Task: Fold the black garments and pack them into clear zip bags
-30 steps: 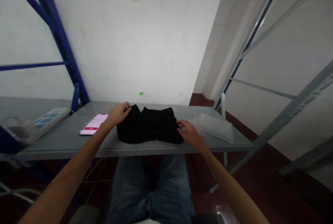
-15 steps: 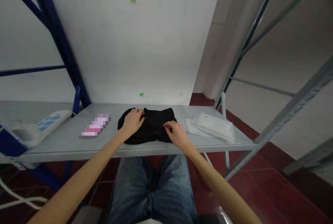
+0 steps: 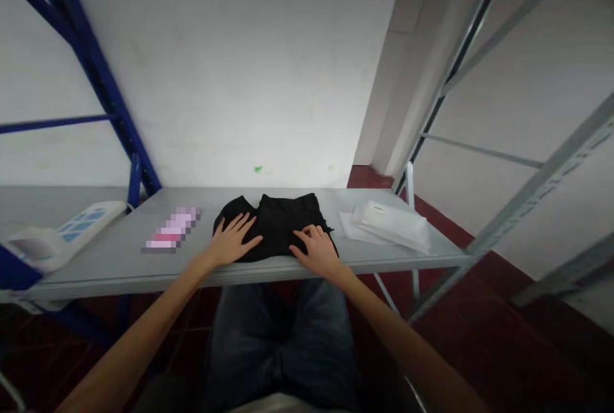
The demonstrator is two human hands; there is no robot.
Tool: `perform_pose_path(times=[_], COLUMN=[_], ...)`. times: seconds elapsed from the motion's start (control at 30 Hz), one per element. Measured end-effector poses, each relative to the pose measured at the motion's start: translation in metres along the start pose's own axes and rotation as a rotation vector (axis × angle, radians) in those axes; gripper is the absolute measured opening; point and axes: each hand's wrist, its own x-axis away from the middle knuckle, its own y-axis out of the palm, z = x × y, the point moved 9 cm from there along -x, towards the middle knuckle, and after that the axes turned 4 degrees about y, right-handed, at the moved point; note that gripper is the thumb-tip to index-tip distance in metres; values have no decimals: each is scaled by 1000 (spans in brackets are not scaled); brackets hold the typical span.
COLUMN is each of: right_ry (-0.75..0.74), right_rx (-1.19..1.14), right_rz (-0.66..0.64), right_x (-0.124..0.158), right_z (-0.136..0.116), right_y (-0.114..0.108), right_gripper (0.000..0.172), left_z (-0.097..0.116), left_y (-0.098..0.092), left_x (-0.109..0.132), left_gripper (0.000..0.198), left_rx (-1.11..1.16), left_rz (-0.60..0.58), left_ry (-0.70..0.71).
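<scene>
A black cloth garment [image 3: 283, 218] lies spread along the front half of the grey shelf; its exact kind is unclear. My left hand [image 3: 231, 240] rests flat on the left end of the garment with its fingers spread. On the right part of the cloth lies my right hand [image 3: 316, 250], its fingers loosely bent and the thumb apart from them, with no fabric visibly gripped. Both hands touch the garment and cover some of its near side.
Clear plastic bags [image 3: 393, 224] lie in a stack to the right. A blurred-out pink item [image 3: 173, 231] sits left of the garment. Further left is a white power strip [image 3: 86, 227] with a plug. Blue [image 3: 91, 74] and grey [image 3: 508, 208] rack posts frame the shelf.
My left hand has moved toward me and spread flat on the cloth. My right hand has shifted slightly left and nearer, thumb and fingers now apart. The garment's right end looks wider.
</scene>
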Motion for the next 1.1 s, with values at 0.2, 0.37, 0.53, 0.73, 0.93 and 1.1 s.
perform_pose_path(times=[0.2, 0.37, 0.53, 0.73, 0.93, 1.1], right_ry=[-40, 18, 158, 286, 559, 663], right_rx=[-16, -180, -17, 93, 46, -132], right_rz=[9, 188, 233, -14, 71, 275], right_x=[7, 6, -6, -33, -98, -114], right_z=[0, 18, 57, 89, 105, 82], right_y=[-4, -34, -53, -40, -62, -40], right_gripper=[42, 32, 37, 21, 28, 55], left_z=[-3, 19, 38, 29, 3, 29], left_y=[-3, -42, -51, -62, -75, -56], left_x=[1, -6, -21, -44, -92, -104], left_gripper=[80, 64, 27, 23, 33, 39], left_rx=[41, -59, -117, -22, 67, -18], left_rz=[-41, 146, 127, 176, 246, 338], left_ry=[-21, 48, 197, 161, -192, -129])
